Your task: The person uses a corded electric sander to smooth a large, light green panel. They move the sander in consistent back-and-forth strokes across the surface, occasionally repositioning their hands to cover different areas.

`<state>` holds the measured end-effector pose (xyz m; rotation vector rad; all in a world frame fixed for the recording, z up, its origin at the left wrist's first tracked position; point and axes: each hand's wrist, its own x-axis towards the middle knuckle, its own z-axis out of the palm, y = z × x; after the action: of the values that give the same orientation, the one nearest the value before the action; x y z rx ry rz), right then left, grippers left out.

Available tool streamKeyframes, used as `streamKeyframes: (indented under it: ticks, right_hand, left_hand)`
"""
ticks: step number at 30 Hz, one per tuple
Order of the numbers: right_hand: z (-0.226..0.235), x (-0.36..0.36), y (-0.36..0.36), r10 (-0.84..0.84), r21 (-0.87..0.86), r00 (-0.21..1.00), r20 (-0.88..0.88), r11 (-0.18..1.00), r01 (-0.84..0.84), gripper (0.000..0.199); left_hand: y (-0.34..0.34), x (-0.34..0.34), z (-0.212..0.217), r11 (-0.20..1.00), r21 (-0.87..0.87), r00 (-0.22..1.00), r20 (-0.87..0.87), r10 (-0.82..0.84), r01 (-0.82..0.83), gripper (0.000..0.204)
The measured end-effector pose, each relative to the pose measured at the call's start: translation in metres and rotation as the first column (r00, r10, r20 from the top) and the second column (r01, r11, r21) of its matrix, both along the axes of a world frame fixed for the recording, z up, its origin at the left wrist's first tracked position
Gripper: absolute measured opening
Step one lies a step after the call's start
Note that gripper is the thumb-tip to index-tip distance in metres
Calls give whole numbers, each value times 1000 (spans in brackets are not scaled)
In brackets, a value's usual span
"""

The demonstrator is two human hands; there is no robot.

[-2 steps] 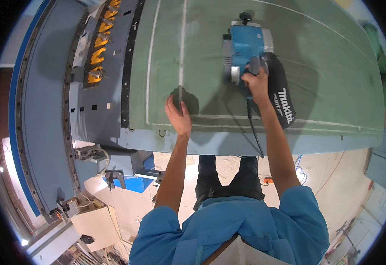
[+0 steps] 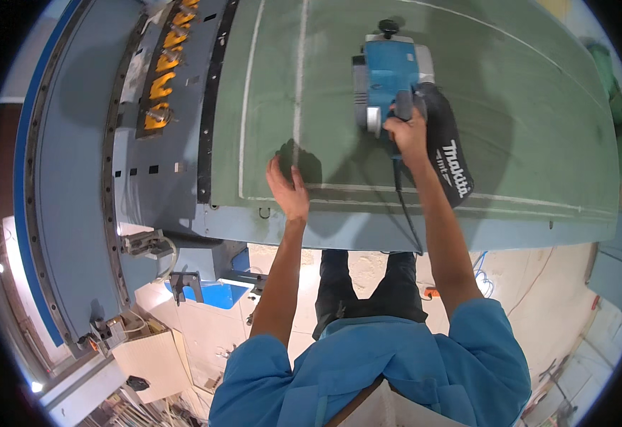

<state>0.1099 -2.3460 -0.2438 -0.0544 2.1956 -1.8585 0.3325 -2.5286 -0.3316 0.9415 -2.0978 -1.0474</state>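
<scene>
A teal belt sander point(image 2: 391, 67) with a black front knob sits on the green board surface point(image 2: 354, 156), right of the middle. My right hand point(image 2: 407, 135) is wrapped round its rear handle. From the sander's right side a black dust bag point(image 2: 447, 139) hangs back toward me, and a dark power cord point(image 2: 402, 199) trails over the near edge. My left hand point(image 2: 288, 191) lies near the board's front left corner, fingers stretched out beside a white groove line. It holds nothing. The sander's underside is hidden.
Left of the board runs a grey machine rail point(image 2: 72, 178) with a row of yellow tool clips point(image 2: 160, 89) near it. A metal bracket assembly point(image 2: 151, 245) juts out below. Blue cable point(image 2: 483, 274) lies on the floor at right, and a light wooden panel point(image 2: 151, 366) stands lower left.
The sander, with my right hand on its handle, has slid slightly left across the board. My left hand stays near the front left corner. The whole view has shifted a little.
</scene>
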Motion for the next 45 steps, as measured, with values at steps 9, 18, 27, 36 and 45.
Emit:
streamKeyframes:
  ticks: [9, 18, 27, 36, 45]
  right_hand:
    - [-25, 65, -169, 189, 197, 972, -143, 967, -159, 43]
    - [-4, 126, -218, 383, 286, 924, 10, 884, -369, 51]
    - [-6, 126, -184, 416, 369, 906, 76, 832, -413, 52]
    - [-7, -39, -130, 489, 281, 866, -105, 850, -446, 45]
    - [13, -131, -138, 578, 136, 815, 39, 805, -577, 39]
  left_hand:
    - [-44, 69, -3, 979, 103, 984, 13, 175, -175, 41]
    - [-184, 30, 56, 986, 25, 959, -231, 166, -165, 51]
    - [-283, -128, 78, 968, 60, 929, 273, -251, 244, 63]
    - [-280, -263, 43, 895, -259, 909, 306, -282, 364, 51]
    - [-296, -364, 39, 907, -227, 900, 347, -264, 354, 63]
